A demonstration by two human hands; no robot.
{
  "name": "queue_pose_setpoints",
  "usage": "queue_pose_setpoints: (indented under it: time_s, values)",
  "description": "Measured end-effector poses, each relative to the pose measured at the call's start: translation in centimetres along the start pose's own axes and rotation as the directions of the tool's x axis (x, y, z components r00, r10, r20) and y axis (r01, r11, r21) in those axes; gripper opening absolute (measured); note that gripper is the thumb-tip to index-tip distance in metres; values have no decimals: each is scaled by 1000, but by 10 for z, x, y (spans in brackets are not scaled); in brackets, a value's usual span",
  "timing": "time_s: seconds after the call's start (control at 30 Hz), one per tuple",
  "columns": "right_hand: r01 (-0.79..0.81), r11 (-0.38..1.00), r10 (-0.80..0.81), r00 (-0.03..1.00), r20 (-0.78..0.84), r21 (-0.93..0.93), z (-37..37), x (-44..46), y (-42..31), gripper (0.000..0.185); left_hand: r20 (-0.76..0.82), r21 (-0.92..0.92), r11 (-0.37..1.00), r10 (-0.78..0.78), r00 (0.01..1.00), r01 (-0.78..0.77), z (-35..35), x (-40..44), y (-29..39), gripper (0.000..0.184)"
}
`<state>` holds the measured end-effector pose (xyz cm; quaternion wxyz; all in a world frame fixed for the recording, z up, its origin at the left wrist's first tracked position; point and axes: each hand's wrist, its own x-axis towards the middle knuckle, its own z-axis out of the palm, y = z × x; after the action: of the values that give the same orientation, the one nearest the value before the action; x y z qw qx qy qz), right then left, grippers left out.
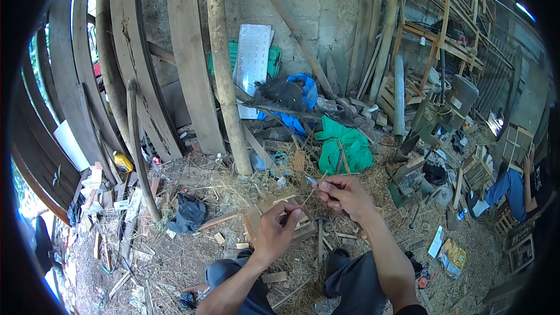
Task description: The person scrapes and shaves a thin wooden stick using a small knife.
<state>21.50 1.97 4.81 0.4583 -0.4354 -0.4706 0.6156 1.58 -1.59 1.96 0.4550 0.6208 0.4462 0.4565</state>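
My left hand point(277, 230) is closed, pinching a thin pale stick point(308, 197) that slants up toward my other hand. My right hand point(345, 197) is closed too, thumb against forefinger, with a small pointed thing with a pale blue end point(312, 181) sticking out to the left. Whether that is a blade or a pen is too small to tell. Below my hands, partly hidden by them, a small wooden box point(302, 233) rests on the littered ground between my knees. A hammer point(320, 242) stands beside the box's right side.
Wood scraps and straw cover the ground. A wooden post point(226, 70) rises ahead, with a green sack point(345, 146) to its right. A black plastic bag point(188, 213) lies at left. Another person's blue-trousered leg point(504, 189) shows at far right, near a yellow packet point(452, 256).
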Motion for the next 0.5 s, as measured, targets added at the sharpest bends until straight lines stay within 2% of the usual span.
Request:
queue_pose_setpoints:
  time_s: [0.13,0.2,0.23,0.27,0.3,0.33,0.37,0.43,0.5]
  values:
    - [38,998,-38,999,-7,-59,-1,3,2,18,-14,27,1000,12,1000,-11,1,2,-1,15]
    - [165,958,-224,942,-250,-236,-10,8,6,20,-7,27,1000,12,1000,-11,-3,-1,1,15]
    - [158,959,-217,944,-250,-236,-22,6,2,20,-1,27,1000,6,1000,-6,-5,-4,0,14]
    - [206,971,-233,926,-296,-120,-40,5,-8,21,1,26,1000,8,1000,-8,-8,-3,-3,14]
    - [257,966,-242,907,-345,-1,-50,4,-12,22,-4,-59,998,36,999,-36,-10,-2,-9,14]
    - [259,966,-245,907,-343,-5,-48,3,-12,22,-19,-147,987,65,998,-67,-11,1,-12,14]
    - [260,965,-256,909,-329,-32,-42,1,-10,22,-30,-150,986,64,997,-68,-12,4,-15,14]
    - [257,965,-259,916,-306,-48,-21,-4,-8,23,-4,-254,965,-61,998,58,-17,6,-18,15]
    - [183,983,-184,974,-135,-19,5,-10,-11,23,-13,-243,969,-45,999,41,-16,6,-15,15]
